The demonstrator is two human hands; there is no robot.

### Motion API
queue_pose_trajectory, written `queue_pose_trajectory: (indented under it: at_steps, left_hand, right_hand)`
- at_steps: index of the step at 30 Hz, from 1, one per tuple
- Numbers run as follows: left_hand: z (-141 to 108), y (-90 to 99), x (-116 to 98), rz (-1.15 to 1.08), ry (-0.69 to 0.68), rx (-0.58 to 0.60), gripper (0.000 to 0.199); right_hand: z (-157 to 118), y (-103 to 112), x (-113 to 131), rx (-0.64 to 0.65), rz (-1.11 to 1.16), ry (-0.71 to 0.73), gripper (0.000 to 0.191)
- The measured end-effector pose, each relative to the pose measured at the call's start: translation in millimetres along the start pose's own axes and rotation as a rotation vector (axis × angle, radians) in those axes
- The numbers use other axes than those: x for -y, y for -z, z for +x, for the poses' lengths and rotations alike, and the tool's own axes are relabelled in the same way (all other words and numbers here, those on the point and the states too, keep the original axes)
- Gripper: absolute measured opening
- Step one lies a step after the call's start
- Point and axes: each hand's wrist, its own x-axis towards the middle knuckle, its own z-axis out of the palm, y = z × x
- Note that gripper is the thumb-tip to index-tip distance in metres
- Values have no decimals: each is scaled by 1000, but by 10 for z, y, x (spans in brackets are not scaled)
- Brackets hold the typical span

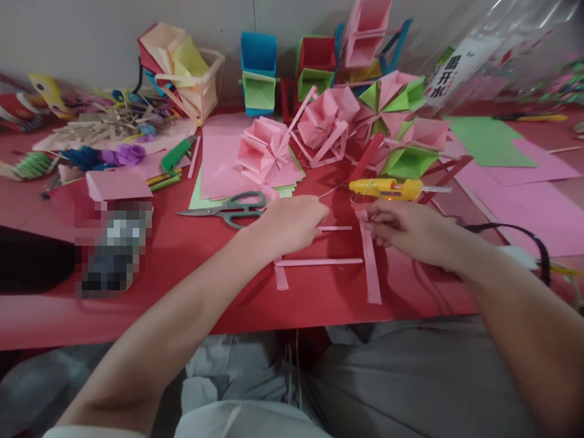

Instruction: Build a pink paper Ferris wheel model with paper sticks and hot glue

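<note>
My left hand (296, 222) is closed above the red table, just right of the green-handled scissors (232, 210); what its fingers hold is hidden. Two thin pink paper rods, the lower one (319, 262) fully in view, point right from beneath and below it, and a short pink strip (281, 275) hangs down under my wrist. With its fingertips pinched, my right hand (396, 228) touches the upper part of a long pink paper strip (371, 267). The yellow glue gun (387, 188) lies just beyond my right hand, with a fine thread near its nozzle.
Folded pink paper pieces (264, 149) lie on stacked sheets (219, 158). Colourful paper wheels (258, 73) stand along the wall. At left are a blurred phone-like object (116, 249), a black object (34, 261) and a green cutter (177, 156). A black cable (515, 226) curves at right.
</note>
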Motion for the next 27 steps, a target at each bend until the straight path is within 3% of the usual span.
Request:
queue_pose_trajectory:
  at_steps: [3,10,17,27]
  left_hand:
    - [27,-54,8,19,3,9,8]
    - [13,-103,33,49,-13,-23,12]
    - [-14,-118,39,51,-25,-60,11]
    - [-2,-132,32,72,-20,-60,11]
  right_hand:
    - [52,-48,-2,34,-82,-17,10]
    - [118,-149,-5,-61,-208,-9,15]
    - [116,-164,50,-36,-125,-14,7]
    - [102,-125,155,-36,-55,-93,12]
